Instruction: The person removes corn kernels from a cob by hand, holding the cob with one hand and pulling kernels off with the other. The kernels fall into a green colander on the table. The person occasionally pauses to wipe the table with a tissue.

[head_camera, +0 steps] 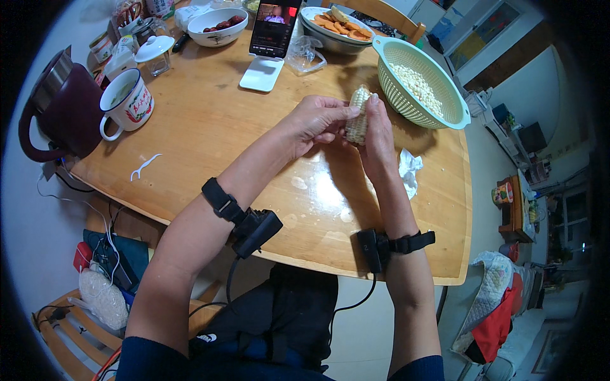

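A pale corn cob (pixel 358 116) is held upright above the wooden table, between both hands. My left hand (pixel 320 120) grips its left side, with the thumb laid across the kernels. Along its right side lies my right hand (pixel 378 128), thumb pointing up near the cob's tip; its other fingers are hidden behind the cob. Just beyond, to the right, a light green plastic colander (pixel 405 97) contains loose pale corn kernels (pixel 417 88).
A phone (pixel 274 28) leans on a white stand (pixel 261 74). An enamel mug (pixel 127 102) and a dark red electric kettle (pixel 71 105) are on the left. Crumpled tissue (pixel 409 171) lies by my right wrist, a floss pick (pixel 144 166) farther left. Sliced food fills a plate (pixel 310 12) behind.
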